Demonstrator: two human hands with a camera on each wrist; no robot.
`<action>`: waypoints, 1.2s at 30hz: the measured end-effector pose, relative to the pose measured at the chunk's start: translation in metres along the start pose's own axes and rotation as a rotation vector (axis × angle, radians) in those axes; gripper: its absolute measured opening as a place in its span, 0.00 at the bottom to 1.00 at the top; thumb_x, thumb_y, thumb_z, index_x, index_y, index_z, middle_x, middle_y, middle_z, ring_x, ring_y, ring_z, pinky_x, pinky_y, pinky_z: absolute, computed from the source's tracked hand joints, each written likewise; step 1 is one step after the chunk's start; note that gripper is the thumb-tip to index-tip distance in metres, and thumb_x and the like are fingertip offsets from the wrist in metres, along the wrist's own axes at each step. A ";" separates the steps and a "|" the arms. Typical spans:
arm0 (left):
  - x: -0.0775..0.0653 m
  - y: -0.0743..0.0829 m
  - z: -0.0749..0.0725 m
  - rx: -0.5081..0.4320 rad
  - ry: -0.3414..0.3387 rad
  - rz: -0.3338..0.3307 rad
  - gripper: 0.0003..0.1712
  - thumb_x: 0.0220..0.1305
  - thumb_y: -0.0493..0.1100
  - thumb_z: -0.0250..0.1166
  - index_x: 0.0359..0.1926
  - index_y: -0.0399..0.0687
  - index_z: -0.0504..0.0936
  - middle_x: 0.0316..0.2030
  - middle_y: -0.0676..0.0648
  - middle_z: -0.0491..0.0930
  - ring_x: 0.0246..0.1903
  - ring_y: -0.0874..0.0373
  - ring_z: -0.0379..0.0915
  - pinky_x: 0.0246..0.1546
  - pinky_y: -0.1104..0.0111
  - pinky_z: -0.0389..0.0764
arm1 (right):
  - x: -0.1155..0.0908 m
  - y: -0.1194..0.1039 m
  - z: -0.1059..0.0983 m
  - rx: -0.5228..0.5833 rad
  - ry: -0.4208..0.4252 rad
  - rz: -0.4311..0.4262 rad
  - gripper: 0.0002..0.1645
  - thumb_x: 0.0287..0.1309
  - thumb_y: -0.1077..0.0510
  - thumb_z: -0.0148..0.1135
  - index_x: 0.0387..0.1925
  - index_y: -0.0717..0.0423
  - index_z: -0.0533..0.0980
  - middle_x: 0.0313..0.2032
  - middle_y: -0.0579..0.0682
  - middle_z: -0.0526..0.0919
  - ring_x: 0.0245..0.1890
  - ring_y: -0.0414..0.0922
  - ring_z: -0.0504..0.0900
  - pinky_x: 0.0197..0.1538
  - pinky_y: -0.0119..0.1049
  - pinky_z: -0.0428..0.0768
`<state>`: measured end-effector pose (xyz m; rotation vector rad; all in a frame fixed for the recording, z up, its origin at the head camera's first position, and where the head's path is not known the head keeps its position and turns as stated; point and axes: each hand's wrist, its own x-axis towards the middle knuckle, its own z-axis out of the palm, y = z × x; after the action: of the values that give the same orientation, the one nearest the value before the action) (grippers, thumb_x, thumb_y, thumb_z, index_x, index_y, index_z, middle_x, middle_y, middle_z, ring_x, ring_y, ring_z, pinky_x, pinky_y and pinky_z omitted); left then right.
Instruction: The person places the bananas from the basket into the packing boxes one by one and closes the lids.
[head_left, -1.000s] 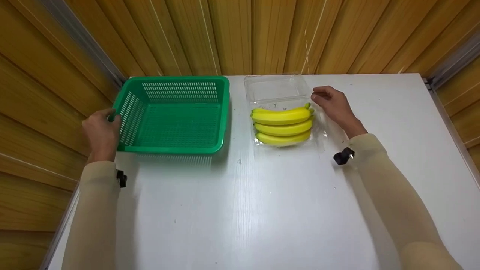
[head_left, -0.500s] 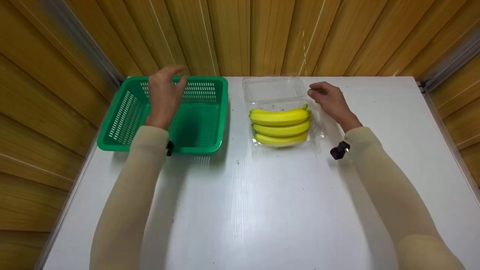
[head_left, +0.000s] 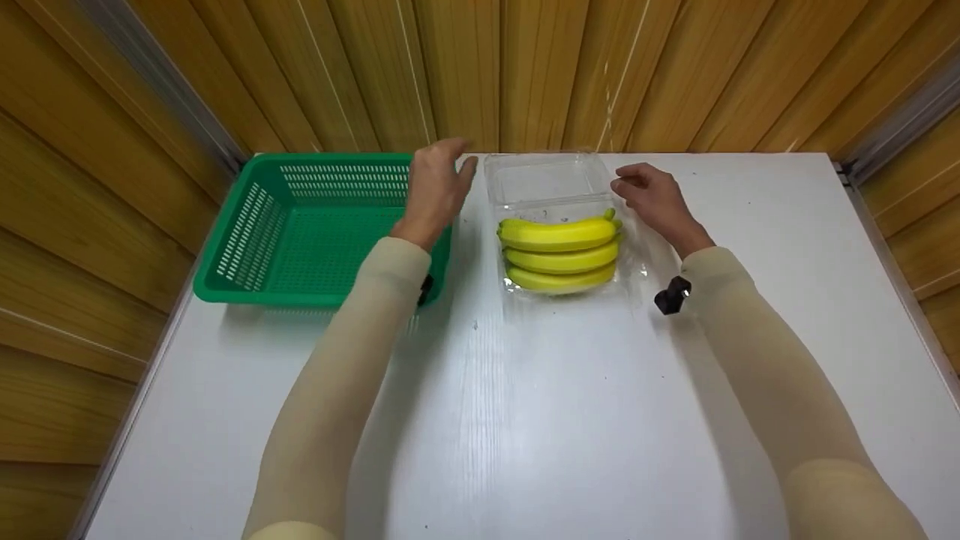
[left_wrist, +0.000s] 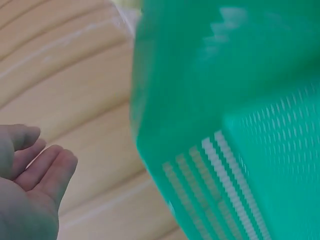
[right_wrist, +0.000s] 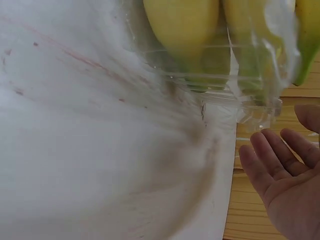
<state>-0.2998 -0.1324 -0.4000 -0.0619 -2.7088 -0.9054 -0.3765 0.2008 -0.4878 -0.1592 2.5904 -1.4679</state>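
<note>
Three yellow bananas lie side by side in a clear plastic clamshell box, its lid laid back toward the wall. Over the right rear corner of a green slotted basket is my left hand, fingers loosely bent and holding nothing. The left wrist view shows that hand apart from the basket wall, which is blurred. My right hand is just right of the box, near its hinge. In the right wrist view its relaxed fingers are beside the box's end, with nothing in them.
A white table bears the basket and the box. Wooden panels rise along the table's back edge, and a panelled wall borders it on the left. A narrow gap separates basket and box.
My left hand has let go of the basket's left rim and moved right, across the basket to its right rear corner. The right hand has stayed nearly in place beside the box.
</note>
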 end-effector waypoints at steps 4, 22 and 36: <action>-0.003 0.014 0.028 0.002 -0.133 -0.096 0.22 0.80 0.45 0.64 0.69 0.45 0.81 0.66 0.45 0.81 0.62 0.54 0.79 0.63 0.65 0.79 | 0.001 0.009 0.008 0.050 -0.040 0.075 0.33 0.80 0.49 0.57 0.76 0.60 0.67 0.63 0.58 0.78 0.59 0.49 0.79 0.63 0.39 0.79; -0.001 0.018 0.077 -0.098 -0.148 -0.365 0.31 0.79 0.45 0.64 0.77 0.44 0.70 0.71 0.43 0.75 0.68 0.52 0.73 0.68 0.64 0.74 | -0.005 0.013 0.006 0.177 -0.011 0.105 0.35 0.76 0.60 0.63 0.78 0.59 0.65 0.66 0.60 0.79 0.52 0.43 0.85 0.50 0.29 0.85; -0.013 -0.016 0.080 -0.424 -0.077 -0.519 0.28 0.80 0.42 0.63 0.76 0.43 0.73 0.63 0.43 0.82 0.60 0.53 0.79 0.60 0.66 0.81 | -0.014 0.018 0.014 0.229 0.051 0.064 0.32 0.74 0.64 0.64 0.76 0.55 0.71 0.57 0.56 0.82 0.47 0.43 0.85 0.52 0.30 0.84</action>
<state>-0.3097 -0.0970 -0.4741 0.5519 -2.5888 -1.6389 -0.3603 0.2008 -0.5092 -0.0114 2.4157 -1.7506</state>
